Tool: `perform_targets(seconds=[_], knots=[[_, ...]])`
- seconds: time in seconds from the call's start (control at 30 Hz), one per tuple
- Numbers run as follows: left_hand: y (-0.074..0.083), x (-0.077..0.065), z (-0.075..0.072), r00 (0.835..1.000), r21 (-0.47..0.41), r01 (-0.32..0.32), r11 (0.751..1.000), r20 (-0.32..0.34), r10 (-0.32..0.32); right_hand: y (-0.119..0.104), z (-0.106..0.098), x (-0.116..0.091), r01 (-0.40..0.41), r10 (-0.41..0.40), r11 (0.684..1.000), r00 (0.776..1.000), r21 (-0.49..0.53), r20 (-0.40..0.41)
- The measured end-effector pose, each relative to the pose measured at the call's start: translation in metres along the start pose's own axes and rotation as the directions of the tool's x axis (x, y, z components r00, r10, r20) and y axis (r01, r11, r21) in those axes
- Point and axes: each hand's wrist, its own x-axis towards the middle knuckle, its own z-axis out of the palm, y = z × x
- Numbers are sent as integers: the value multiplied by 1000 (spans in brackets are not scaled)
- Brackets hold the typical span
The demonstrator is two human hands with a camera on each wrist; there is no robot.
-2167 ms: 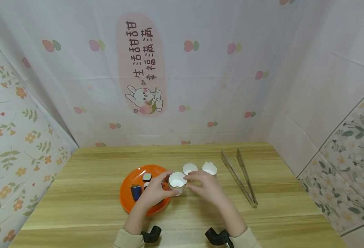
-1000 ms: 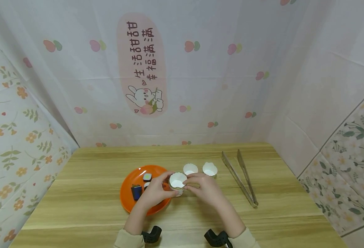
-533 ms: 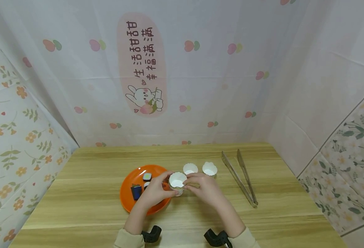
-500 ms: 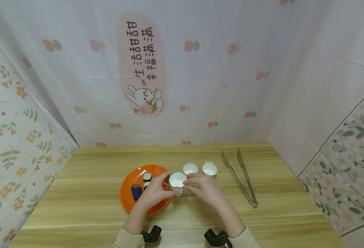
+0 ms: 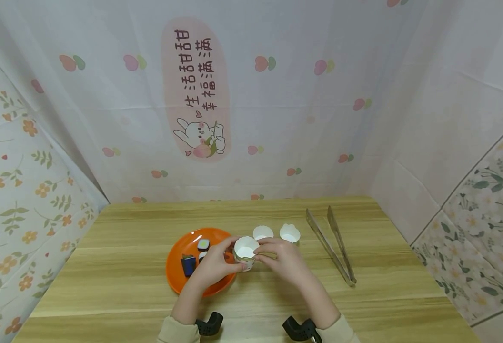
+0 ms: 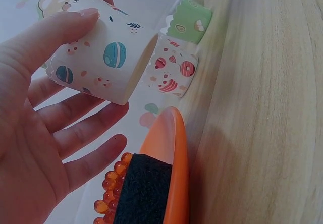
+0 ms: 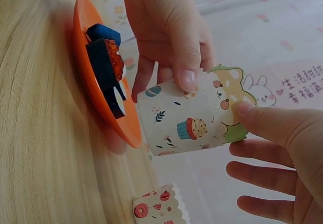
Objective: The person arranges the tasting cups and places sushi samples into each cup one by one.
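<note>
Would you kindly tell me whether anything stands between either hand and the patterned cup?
Nothing visible does: the left hand and the right hand both hold the patterned cup directly, and the two other cups stand beyond it.

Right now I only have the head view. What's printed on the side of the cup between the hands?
Observer: Right wrist view shows an animal face near the rim of that cup.
Operator: And on the plate, what's the left hand blocking?
Observer: A dark-wrapped piece topped with orange beads.
Operator: Print on the middle cup?
Observer: Includes a red doughnut, clear in the left wrist view.
</note>
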Motion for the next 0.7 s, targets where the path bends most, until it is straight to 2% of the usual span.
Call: perform_targets(seconds=[0.7], knots=[[-2,0,1,1000,-1,2,1000,-6,-2,-5,-10,0,10,-11,1000,999,-18,-38]])
